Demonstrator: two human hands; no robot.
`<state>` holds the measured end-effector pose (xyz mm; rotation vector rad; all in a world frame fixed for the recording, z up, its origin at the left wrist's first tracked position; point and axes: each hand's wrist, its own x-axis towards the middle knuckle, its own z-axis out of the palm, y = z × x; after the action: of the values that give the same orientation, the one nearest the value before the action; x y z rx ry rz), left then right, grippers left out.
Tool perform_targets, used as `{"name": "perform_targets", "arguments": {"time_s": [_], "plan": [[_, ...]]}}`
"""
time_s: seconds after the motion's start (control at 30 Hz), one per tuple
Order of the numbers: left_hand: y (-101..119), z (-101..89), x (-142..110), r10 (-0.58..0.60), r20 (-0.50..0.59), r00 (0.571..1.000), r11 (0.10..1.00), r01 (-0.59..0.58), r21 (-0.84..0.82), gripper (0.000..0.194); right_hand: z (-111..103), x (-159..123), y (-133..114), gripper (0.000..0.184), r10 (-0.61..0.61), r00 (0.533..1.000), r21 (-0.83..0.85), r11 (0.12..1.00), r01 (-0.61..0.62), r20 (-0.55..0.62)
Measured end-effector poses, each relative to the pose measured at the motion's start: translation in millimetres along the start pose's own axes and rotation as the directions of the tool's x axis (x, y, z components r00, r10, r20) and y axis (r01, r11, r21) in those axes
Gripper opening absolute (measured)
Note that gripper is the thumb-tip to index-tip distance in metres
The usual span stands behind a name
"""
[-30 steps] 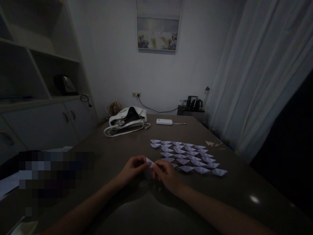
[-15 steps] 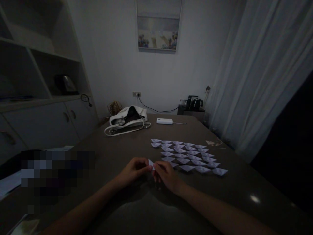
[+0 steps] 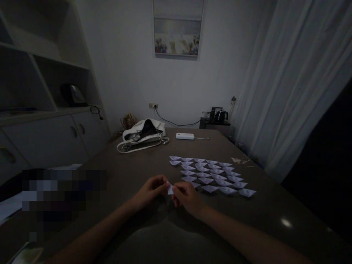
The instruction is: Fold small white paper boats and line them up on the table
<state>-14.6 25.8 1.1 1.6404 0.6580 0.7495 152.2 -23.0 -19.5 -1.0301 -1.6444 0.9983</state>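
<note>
Between my two hands is a small folded piece of white paper (image 3: 170, 189), held just above the dark table (image 3: 132, 227). My left hand (image 3: 154, 189) pinches its left side with thumb and forefinger. The right edge is gripped by my right hand (image 3: 188, 196), whose fingers are curled in and partly hide the paper. Right behind my right hand stand rows of small white paper boats (image 3: 210, 189), several in each row; my right hand covers part of the nearest row's left end.
Farther back on the table lie an open white handbag (image 3: 144, 135) and a white power bank (image 3: 184, 136) with a short cable. White scraps (image 3: 239, 160) lie near the right edge. Papers (image 3: 11, 205) and a blurred-out patch are at the left. A sheer curtain (image 3: 275, 91) hangs at right.
The folded paper has turned between my fingers: its point faced up before, and now a flat face shows lower down. Both hands stay in nearly the same place, fingertips shifting slightly.
</note>
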Motion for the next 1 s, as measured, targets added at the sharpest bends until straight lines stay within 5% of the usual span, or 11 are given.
{"name": "perform_targets", "arguments": {"time_s": [0.47, 1.0], "plan": [[-3.6, -1.1, -0.4, -0.053, -0.007, 0.999, 0.985, 0.052, -0.162, 0.024, 0.1, -1.5, -1.5, 0.034, -0.015, 1.000, -0.051, 0.999, 0.016, 0.010], [-3.2, -1.0, -0.4, -0.065, -0.018, 0.998, 0.988, 0.062, -0.141, 0.024, 0.2, -2.4, -4.1, 0.034, -0.015, 1.000, -0.055, 0.998, 0.015, 0.013]]}}
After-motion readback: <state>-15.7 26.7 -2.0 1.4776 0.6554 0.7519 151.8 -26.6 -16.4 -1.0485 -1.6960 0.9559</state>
